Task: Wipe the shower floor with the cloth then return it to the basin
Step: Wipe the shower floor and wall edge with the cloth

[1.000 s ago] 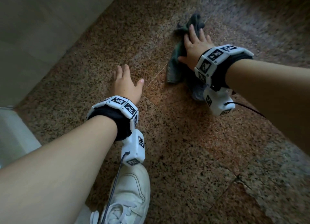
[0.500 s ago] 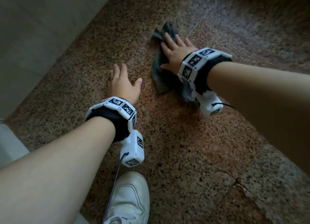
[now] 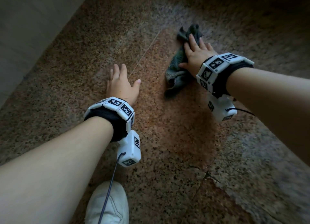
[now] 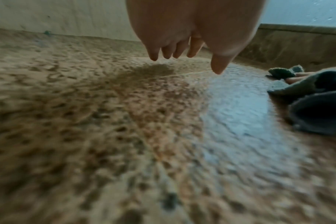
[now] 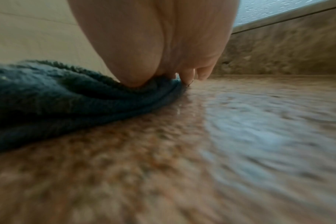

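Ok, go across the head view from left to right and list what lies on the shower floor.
Wall → left hand, flat on the floor → dark cloth → right hand, pressing on the cloth. The white shoe sits nearest the camera, below the left hand.

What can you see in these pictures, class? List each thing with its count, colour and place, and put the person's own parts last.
cloth: one, dark green-grey, crumpled on the floor under the right hand
shower floor: one, speckled brown stone, with a wet sheen beside the cloth
wall: pale, along the floor's left edge
shoe: one, white, bottom of the head view
wrist bands: two, black with white marker tiles, one on each wrist
left hand: fingers straight, spread over bare floor
right hand: flat, pressing the cloth
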### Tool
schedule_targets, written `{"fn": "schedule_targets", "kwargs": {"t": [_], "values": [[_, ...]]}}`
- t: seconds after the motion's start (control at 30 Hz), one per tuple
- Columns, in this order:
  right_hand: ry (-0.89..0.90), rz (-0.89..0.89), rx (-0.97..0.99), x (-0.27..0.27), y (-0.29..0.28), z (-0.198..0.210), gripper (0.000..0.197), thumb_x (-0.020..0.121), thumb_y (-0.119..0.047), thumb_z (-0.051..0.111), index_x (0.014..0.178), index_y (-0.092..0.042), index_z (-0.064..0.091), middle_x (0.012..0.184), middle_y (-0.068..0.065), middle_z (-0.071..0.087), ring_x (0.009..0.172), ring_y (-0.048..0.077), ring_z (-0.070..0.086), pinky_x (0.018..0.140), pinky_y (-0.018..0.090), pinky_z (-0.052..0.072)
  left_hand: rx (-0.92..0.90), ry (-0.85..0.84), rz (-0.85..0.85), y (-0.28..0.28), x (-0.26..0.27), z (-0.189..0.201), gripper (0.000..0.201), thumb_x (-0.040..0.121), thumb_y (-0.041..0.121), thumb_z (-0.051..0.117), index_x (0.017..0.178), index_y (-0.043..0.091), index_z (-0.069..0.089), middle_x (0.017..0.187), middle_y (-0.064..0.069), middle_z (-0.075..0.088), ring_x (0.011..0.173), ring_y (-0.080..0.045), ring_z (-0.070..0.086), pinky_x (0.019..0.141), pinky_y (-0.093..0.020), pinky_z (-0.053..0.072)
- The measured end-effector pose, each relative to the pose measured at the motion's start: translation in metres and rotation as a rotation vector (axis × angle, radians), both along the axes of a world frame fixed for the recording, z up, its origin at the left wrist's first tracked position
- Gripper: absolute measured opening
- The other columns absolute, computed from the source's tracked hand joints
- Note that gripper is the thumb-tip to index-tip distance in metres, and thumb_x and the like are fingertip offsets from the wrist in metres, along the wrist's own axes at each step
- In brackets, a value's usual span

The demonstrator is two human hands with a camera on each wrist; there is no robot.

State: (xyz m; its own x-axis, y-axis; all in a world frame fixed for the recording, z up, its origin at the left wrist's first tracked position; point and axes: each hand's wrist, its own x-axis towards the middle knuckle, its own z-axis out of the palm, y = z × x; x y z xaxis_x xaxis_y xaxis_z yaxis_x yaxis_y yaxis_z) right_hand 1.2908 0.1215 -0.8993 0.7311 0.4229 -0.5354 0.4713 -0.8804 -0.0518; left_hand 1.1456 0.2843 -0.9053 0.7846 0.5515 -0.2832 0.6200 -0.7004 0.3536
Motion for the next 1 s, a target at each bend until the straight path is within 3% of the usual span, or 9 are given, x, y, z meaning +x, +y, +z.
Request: {"fn": "schedule_targets", "kwargs": {"t": [0.63,0.8,1.0], "values": [[0.022,-0.352,-0.116,-0.049,-0.235,0.006,0.069,0.100,-0.046,0.028,0.151,-0.015,-0.006,0.156,0.003,-0.023,0.147,0.026,-0.010,0.119,0.042,-0.001,-0.028,-0.008,-0.362,-0.174,0.062,0.008,0.069,0.095,0.035,0.048,0.150,0.013,0.014,0.159,-0.007,0.005,0.147,-0.022,0.004,0.118,-0.040,0.011],[0.022,-0.381,-0.071,-0.059,-0.254,0.007,0.068,0.100,-0.043,0.029,0.151,-0.012,-0.003,0.157,0.006,-0.018,0.147,0.028,-0.006,0.120,0.039,0.001,-0.042,0.005,-0.423,-0.200,0.068,0.004,0.070,0.095,0.036,0.048,0.150,0.013,0.012,0.159,-0.007,0.004,0.147,-0.022,0.003,0.119,-0.040,0.011],[0.015,-0.371,0.020,-0.057,-0.240,0.008,0.062,0.102,-0.034,0.031,0.151,-0.009,0.002,0.158,0.009,-0.013,0.147,0.029,-0.002,0.119,0.036,0.002,-0.011,0.025,-0.413,-0.190,0.061,0.000,0.069,0.095,0.035,0.048,0.150,0.012,0.013,0.159,-0.008,0.005,0.147,-0.023,0.004,0.118,-0.040,0.011]]}}
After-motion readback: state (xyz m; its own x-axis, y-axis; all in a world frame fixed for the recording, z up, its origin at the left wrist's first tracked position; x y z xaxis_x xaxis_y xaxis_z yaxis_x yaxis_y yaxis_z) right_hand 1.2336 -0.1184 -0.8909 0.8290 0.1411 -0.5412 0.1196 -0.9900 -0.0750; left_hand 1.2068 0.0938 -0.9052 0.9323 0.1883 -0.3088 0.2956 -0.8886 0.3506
